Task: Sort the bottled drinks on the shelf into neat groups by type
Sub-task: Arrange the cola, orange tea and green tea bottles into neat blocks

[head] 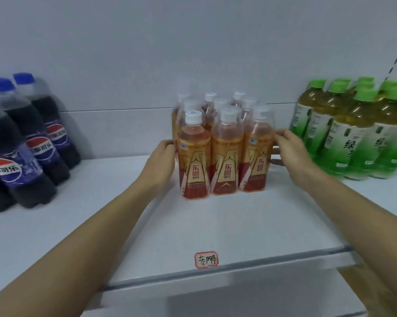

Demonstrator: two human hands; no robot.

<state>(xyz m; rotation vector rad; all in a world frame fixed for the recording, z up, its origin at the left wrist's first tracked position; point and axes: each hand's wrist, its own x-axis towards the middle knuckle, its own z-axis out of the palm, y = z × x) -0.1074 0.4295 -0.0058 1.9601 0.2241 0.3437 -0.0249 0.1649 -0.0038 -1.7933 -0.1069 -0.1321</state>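
Shop, or mock-up of one. White metal shelf [250,227] with plain white back panel, slotted upright at far right. Stock grouped by brand: orange-label drinks [225,145] at centre, cola bottles [26,143] left of them, green tea bottles [353,129] right of them. Handwritten red-bordered label [206,260] on shelf front edge, below orange-label drinks.

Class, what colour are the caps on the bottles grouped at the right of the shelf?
Green, on the tea bottles; head view.
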